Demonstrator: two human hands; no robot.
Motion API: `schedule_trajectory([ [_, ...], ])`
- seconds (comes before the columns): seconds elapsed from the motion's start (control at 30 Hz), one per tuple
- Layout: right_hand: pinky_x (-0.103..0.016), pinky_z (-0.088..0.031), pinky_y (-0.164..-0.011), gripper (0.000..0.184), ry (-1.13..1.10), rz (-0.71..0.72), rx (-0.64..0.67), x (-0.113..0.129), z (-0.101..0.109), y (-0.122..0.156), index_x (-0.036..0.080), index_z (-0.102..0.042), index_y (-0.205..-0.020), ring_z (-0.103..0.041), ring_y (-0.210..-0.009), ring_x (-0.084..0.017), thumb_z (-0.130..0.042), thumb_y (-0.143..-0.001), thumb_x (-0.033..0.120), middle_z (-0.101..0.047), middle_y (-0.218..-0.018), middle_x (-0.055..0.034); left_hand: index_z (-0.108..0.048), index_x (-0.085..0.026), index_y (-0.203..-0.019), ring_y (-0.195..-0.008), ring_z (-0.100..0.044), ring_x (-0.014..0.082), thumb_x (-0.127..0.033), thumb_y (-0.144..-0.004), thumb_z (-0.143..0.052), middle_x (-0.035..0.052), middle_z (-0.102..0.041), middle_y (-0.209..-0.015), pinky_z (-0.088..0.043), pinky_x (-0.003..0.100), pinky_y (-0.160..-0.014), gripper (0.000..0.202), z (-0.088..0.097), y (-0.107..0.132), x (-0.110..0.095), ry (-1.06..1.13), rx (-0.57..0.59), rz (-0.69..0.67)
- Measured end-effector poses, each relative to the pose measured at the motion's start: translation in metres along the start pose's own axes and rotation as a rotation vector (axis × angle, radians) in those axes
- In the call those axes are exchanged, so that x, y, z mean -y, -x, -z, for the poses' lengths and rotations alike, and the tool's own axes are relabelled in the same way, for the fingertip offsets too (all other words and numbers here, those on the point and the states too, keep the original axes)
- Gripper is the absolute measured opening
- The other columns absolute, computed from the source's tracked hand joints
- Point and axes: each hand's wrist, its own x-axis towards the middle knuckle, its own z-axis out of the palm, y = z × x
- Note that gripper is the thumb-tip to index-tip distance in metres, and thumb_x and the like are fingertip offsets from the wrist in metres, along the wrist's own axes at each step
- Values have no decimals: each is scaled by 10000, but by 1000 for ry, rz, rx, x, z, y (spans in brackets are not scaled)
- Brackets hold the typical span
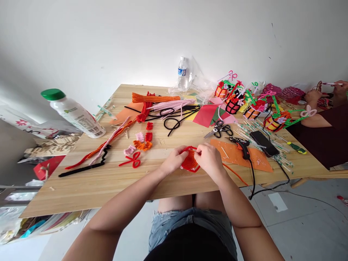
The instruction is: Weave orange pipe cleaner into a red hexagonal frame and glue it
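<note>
Grips the left side of one shallow pipe-cleaner coil [191, 161], orange inside and red at the rim, in the closed left hand [174, 159], and pinches its right side in the closed right hand [211, 161]. Keeps the coil just over the front edge area of one wooden table [81, 192], between both hands.

Has one red pipe-cleaner bow [133, 160] to the left, near five or so crimped pieces: two red, two pink, and orange too crowded to count surely. Farther left, shows one black pipe cleaner [81, 169], partly zigzagged, beside pink, orange and red strands. Behind these, holds three bundles: one orange bundle [156, 98], one red bundle [144, 113], one pink bundle [174, 104]; also includes loose black stems, too tangled to count.

To the right, includes one pair of scissors [218, 128], one glue gun [241, 145] over one orange sheet [261, 162], one smartphone [264, 143] and one screwdriver [297, 148]. Beyond, displays four flower baskets [254, 110] in a slanting row. Counts two bottles: one clear water bottle [182, 74] by the wall, one green-capped white bottle [76, 114] at left. At far right, shows two hands of one co-worker [312, 95].
</note>
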Motion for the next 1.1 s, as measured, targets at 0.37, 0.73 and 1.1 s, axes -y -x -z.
schedule_trajectory([
  [0.37,-273,-297,-561,128,35,-31,-2,6,-2,2,197,-652,-757,-572,-687,-149,-542,-822,191,-670,-842,-39,-617,-133,-904,-377,-488,79,-262,-795,-521,-36,-574,-550,-376,184,-355,194,2,-2,5,-49,-5,-59],
  [0.73,-276,-342,-598,146,44,-20,3,8,-6,3,182,-647,-787,-605,-730,-165,-517,-853,194,-677,-869,-55,-663,-128,-877,-340,-493,84,-238,-775,-515,-41,-564,-477,-360,176,-330,211,6,-8,15,-86,-43,-24],
  [1.1,-268,-355,-606,155,28,-9,9,8,-7,5,176,-659,-818,-598,-743,-172,-509,-860,186,-670,-870,-71,-687,-108,-965,-356,-487,90,-198,-739,-490,-26,-594,-515,-375,197,-359,312,5,2,-1,-35,20,-29],
])
